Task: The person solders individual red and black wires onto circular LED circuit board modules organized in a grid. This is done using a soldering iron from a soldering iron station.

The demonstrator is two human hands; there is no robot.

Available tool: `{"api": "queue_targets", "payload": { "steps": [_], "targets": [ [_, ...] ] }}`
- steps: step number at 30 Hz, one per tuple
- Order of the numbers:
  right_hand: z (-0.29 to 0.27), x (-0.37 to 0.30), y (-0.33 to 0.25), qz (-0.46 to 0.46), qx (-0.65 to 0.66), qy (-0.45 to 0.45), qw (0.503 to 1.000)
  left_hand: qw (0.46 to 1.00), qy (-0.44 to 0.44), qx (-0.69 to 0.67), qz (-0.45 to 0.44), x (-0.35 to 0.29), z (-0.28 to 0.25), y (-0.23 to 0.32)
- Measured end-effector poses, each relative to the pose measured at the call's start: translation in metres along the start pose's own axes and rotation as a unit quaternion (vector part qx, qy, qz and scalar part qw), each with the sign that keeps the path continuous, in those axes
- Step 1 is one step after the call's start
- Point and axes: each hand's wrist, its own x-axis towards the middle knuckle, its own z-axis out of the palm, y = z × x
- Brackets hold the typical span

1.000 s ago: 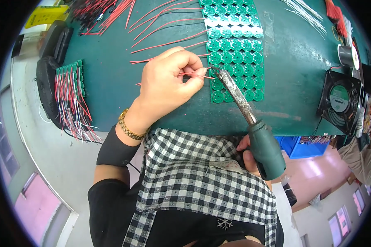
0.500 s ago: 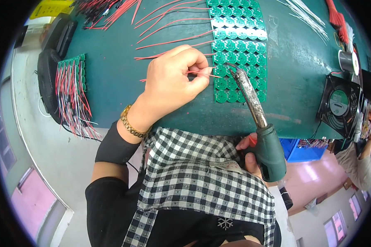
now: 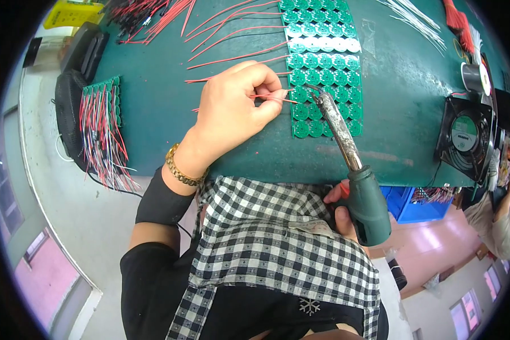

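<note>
A panel of round green circuit boards (image 3: 326, 77) lies on the table, with several red wires (image 3: 238, 29) running off its left edge. Pinched in my left hand (image 3: 232, 107) are thin red wires, whose ends reach the panel's left columns. My right hand (image 3: 343, 218) is wrapped round the dark green handle of a soldering iron (image 3: 339, 129), the fingers partly hidden behind it. The iron's bent tip is over the left columns, close to the wire ends; whether it touches a board I cannot tell.
On the left, another green panel (image 3: 117, 102) carries a bunch of red and white wires (image 3: 99, 133). Loose red wires (image 3: 167, 22) and white wires (image 3: 416, 22) lie at the back. A solder spool (image 3: 475, 79) and a black fan (image 3: 464, 136) stand right, above a blue crate (image 3: 416, 208).
The panel, iron and table sit slightly further left in the picture. My left hand keeps its pinch on the red wires, and my right hand still holds the iron.
</note>
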Motion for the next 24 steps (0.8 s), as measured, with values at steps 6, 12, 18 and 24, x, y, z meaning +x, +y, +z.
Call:
{"api": "queue_targets", "payload": {
  "steps": [6,12,18,24],
  "targets": [
    [-0.005,-0.006,0.014,0.017,-0.002,0.033,0.999,0.996,-0.067,-0.033,0.042,0.005,-0.007,0.002],
    [0.001,0.010,-0.005,0.085,0.167,0.100,0.977,0.991,-0.082,-0.059,0.091,0.006,-0.004,-0.015],
    [-0.011,-0.018,0.020,0.076,0.109,0.041,0.990,0.990,-0.131,0.003,0.049,0.001,-0.004,-0.006],
    [-0.006,-0.007,0.002,0.100,0.150,0.092,0.979,0.992,-0.078,0.059,0.080,0.000,0.003,-0.004]
  ]
}}
